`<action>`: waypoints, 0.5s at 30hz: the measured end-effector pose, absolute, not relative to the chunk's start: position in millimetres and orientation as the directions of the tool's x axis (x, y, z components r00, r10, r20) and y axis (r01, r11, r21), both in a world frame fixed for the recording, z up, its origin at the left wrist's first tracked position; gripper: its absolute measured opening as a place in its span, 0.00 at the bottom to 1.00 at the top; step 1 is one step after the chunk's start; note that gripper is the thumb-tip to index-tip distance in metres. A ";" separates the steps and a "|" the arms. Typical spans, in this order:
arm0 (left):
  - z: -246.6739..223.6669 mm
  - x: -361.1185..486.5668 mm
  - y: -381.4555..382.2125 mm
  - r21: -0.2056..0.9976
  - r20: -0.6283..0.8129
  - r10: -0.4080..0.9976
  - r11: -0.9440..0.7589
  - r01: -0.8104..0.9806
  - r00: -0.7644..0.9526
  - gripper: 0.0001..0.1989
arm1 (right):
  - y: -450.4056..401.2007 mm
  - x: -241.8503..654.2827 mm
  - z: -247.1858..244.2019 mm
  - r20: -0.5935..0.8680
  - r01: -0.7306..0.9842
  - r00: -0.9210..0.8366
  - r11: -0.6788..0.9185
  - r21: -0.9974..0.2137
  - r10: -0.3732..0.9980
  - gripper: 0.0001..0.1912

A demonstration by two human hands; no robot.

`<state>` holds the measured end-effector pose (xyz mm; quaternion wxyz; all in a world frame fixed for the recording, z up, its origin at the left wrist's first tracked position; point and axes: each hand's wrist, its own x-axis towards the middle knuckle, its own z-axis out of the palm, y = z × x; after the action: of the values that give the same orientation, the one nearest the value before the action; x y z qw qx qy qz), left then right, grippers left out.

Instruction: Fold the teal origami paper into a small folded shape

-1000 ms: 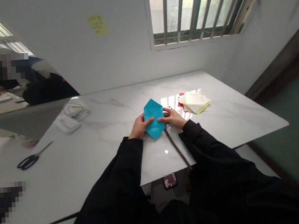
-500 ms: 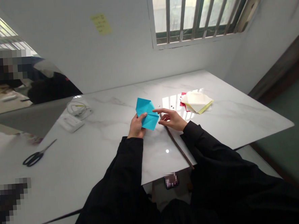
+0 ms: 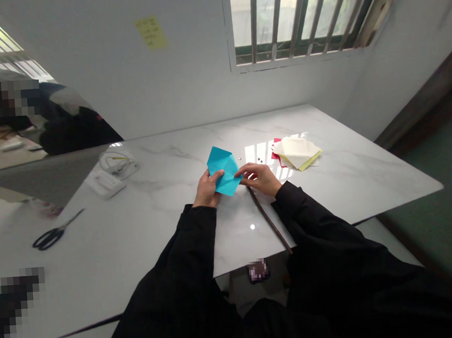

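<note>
A folded sheet of blue paper [image 3: 222,164] is held up over the table, its top and lower edges coming to points. My left hand [image 3: 207,189] grips its lower left side, thumb on the front and the other fingers behind. At the paper's right corner, my right hand [image 3: 260,179] pinches the edge between thumb and fingers. A thin dark brown stick [image 3: 269,220] lies on the table beneath my right hand, running toward the front edge; its far end is hidden by that hand.
Several paper sheets, cream, yellow and red, lie in a stack [image 3: 297,152] at the right. Tiny pieces [image 3: 260,160] sit near it. To the left are black-handled scissors [image 3: 54,236], a white box [image 3: 105,184] and a coiled cable [image 3: 119,163]. A person [image 3: 73,119] is beyond at far left.
My right hand has closed its fingers on the paper's right corner, where before the index finger pointed along its edge with the thumb apart. The blue paper has tilted slightly.
</note>
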<state>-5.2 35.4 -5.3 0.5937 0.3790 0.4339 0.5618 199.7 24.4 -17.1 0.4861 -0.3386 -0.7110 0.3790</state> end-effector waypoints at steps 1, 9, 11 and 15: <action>-5.4 -5.1 35.5 0.936 -0.090 0.996 0.080 -0.341 -0.012 0.30 | 24.8 199.8 -17.2 0.437 0.112 -0.299 0.486 -0.867 0.848 0.13; -4.2 -5.4 34.7 0.942 -0.097 0.995 0.090 -0.324 -0.003 0.28 | 24.6 201.3 -18.1 0.431 0.155 -0.319 0.495 -0.855 0.844 0.13; -4.4 -5.6 35.2 0.943 -0.095 0.995 0.088 -0.323 -0.006 0.28 | 24.4 201.4 -18.7 0.421 0.167 -0.345 0.496 -0.852 0.839 0.12; -6.3 -6.4 37.5 0.943 -0.092 0.996 0.080 -0.324 -0.020 0.27 | 24.8 201.4 -19.7 0.421 0.177 -0.355 0.502 -0.847 0.835 0.10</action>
<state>-6.4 37.5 -6.3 0.5875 0.3803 0.4416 0.5614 201.4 24.8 -19.7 0.4533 -0.3423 -0.7387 0.3630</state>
